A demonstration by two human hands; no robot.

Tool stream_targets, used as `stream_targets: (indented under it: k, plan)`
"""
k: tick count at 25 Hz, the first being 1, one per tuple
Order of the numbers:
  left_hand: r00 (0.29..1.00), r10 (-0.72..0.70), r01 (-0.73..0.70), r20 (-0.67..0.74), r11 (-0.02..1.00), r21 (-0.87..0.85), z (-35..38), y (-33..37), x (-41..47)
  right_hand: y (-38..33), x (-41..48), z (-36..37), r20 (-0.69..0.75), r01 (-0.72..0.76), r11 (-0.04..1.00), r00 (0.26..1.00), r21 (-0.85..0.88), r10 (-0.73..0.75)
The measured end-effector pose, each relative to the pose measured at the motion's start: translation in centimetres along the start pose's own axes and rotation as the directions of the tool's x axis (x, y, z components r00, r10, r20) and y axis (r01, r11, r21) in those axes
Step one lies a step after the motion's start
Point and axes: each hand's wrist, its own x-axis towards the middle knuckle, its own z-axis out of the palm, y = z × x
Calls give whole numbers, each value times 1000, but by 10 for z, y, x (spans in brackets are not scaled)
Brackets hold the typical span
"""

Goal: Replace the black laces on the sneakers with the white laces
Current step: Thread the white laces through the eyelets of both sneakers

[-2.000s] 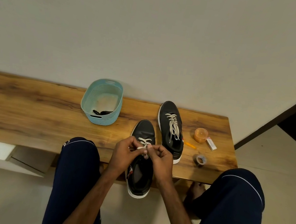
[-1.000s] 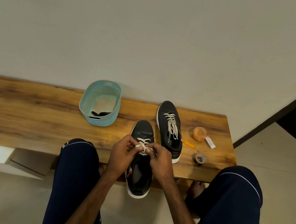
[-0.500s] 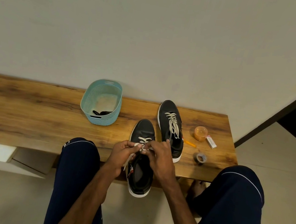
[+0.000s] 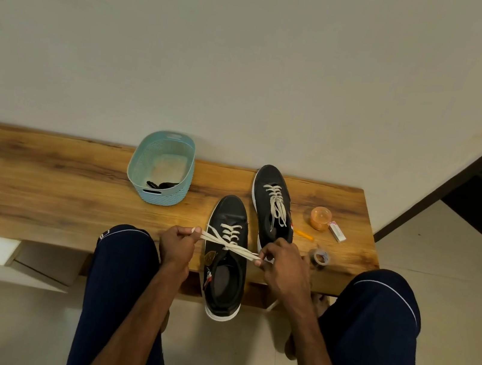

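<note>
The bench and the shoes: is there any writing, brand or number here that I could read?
No text here can be read.
Small white box: red marks at one end, too small to read.
Nearer shoe: a patch and a red-and-white tag on its side, too blurred to read.

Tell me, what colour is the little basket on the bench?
Light blue-green basket, clearest in the head view.

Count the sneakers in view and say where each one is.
2. The near sneaker overhangs the bench front edge, between the left hand and right hand pinching its white lace. The far sneaker lies behind it, to its right. None looks hidden.
</note>
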Motion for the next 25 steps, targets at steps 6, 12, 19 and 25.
stream_targets:
  k: [6,12,19,25]
  plan:
    - [919,352,-393,176,855,338,-11,0,2,-6,0,1,47,-2,994,999,113,-4]
    - [985,147,-165,88,956,243,-7,-9,3,-1,-5,1,154,-98,977,986,189,69]
    - [553,531,-832,642,310,461,-7,-9,-9,-20,-17,-5,-124,54,939,992,340,-12]
    - [662,490,-749,567,409,522,-7,-8,-26,-43,-26,23,-94,121,975,990,186,-105]
